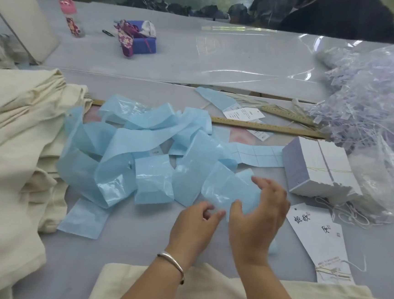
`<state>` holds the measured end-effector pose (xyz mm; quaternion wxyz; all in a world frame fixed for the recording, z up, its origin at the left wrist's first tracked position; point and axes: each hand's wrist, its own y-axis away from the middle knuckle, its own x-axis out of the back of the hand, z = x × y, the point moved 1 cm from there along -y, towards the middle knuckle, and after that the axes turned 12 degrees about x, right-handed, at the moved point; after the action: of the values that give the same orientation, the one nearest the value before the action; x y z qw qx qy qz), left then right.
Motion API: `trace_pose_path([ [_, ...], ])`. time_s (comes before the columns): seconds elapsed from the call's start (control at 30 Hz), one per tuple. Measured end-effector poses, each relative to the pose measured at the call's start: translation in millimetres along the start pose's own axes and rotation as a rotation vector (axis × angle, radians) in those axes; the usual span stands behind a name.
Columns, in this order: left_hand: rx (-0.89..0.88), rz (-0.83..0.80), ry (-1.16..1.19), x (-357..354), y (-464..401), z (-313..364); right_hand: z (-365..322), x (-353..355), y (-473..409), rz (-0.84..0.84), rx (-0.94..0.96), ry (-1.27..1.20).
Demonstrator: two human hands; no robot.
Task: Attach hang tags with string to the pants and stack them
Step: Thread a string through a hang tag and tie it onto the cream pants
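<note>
Looking down from the head cam, the only view here, both hands are working the end of that blue backing strip (pixel 157 155), the long curly liner that piles up just beyond the fingertips. The left hand (pixel 194 223) has its fingers curled in with thumb and forefinger nearly meeting at the strip's near edge, so it looks like a pinch on the blue paper, though I can't tell if there's a sticker between the pads. The right hand (pixel 259 216) is relaxed and spread, fingers slightly bent, cupped over the same bit of strip with nothing clearly gripped. My guess is the step is peeling a label off the liner before tagging. To do it well, I'd keep the strip taut with the right fingers and peel low and slow with the left so nothing curls back on itself. The hang tags (pixel 318 246) with their strings lie just right of the right hand's fingers, the boxed tag stack (pixel 318 169) is beyond them, and the cream pants (pixel 214 294) sit right under the wrists. The done or waiting pile of pants (pixel 14 133) is well left of the left fingers.
</note>
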<state>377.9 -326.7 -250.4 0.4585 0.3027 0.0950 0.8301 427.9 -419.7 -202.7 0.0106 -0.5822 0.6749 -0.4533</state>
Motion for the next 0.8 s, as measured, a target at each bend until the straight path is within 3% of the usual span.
trace_pose_path([
  [0.07,-0.009,0.059,0.048,11,4,-5,-14,-10,-16,-0.028,0.087,-0.086],
  [0.13,0.0,0.093,0.062,21,8,-13,-25,-33,-29,-0.221,0.08,-0.212],
  [0.17,0.01,0.11,0.057,25,9,-17,-30,-50,-32,-0.38,0.113,-0.178],
  [0.27,0.024,0.177,0.063,37,13,-29,-33,-101,-32,-0.833,0.466,0.105],
  [0.37,0.033,0.262,0.112,52,13,-41,-25,-134,-22,-1.068,0.558,0.194],
  [0.6,0.174,0.338,0.097,78,-4,-56,-4,-145,-19,-0.927,0.524,0.341],
  [0.7,0.189,0.399,0.063,74,-4,-57,1,-134,-35,-0.829,0.558,0.265],
  [0.8,0.171,0.444,0.057,71,0,-59,2,-118,-54,-0.651,0.543,0.033],
])
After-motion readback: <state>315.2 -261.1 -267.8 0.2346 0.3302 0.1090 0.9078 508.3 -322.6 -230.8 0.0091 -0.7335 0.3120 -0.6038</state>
